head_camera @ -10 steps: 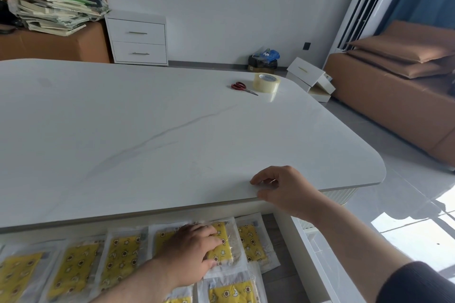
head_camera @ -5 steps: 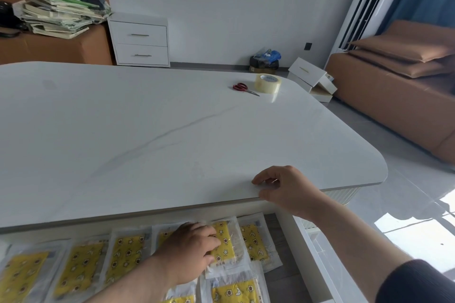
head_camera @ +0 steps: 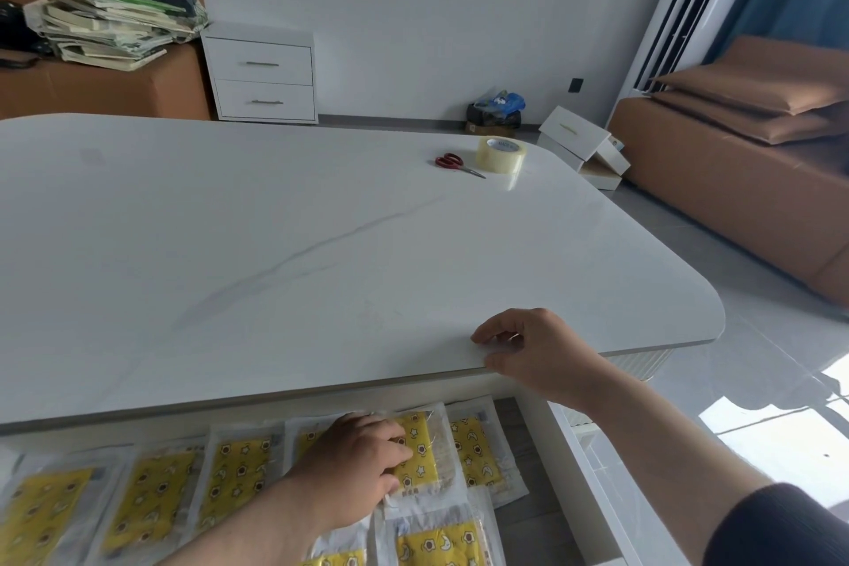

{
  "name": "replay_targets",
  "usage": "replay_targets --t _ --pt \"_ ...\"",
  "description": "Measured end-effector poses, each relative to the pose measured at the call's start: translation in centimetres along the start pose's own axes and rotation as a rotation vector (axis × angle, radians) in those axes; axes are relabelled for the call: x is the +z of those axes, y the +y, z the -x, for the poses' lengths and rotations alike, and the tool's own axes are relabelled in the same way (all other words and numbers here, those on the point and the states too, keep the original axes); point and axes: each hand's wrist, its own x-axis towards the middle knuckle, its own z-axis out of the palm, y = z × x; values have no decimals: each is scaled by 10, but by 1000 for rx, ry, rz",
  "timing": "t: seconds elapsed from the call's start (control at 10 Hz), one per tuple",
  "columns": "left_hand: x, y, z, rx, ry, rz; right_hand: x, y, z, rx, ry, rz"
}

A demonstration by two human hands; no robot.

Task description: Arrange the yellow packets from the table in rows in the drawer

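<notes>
A: Which packet are we on?

B: The yellow packet (head_camera: pixel 420 455) in the back row of the drawer (head_camera: pixel 581 487), second from the drawer's right wall. It lies flat, overlapping the neighbour on its right. More packets (head_camera: pixel 234 473) run leftward along the back edge, and a front row (head_camera: pixel 441 542) has begun at the near right.

A: The step, as we read it?

B: Seating and squaring that packet in its row. Every packet we see already lies in the drawer, so we judge the task is near its end.

A: How do the left fingers sit?

B: The left hand (head_camera: pixel 353 469) covers the packet's left half. The fingers are bent down onto it and the thumb is at its near-left corner, a light pinch. We cannot tell how firm the pinch is.

A: And the right?

B: The right hand (head_camera: pixel 537 354) grips the table (head_camera: pixel 321 244) at its near edge, close to the right corner. The fingers are curled on top and the thumb is against the rim, bracing.

A: What does the next move call for?

B: A small slide leftward to clear the overlap, keeping the film flat, then letting go and filling the front row.

A: Anything further out?

B: Red scissors (head_camera: pixel 452 162) beside a tape roll (head_camera: pixel 500 154), near the table's far right corner.
</notes>
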Motion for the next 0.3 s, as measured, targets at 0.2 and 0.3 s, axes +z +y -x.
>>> replay_targets --t 0.2,0.3 --pt "-25 3 7 9 -33 -2 1 2 1 6 -9 -25" --pt "-52 2 21 -50 -40 97 -2 0 1 31 12 -61"
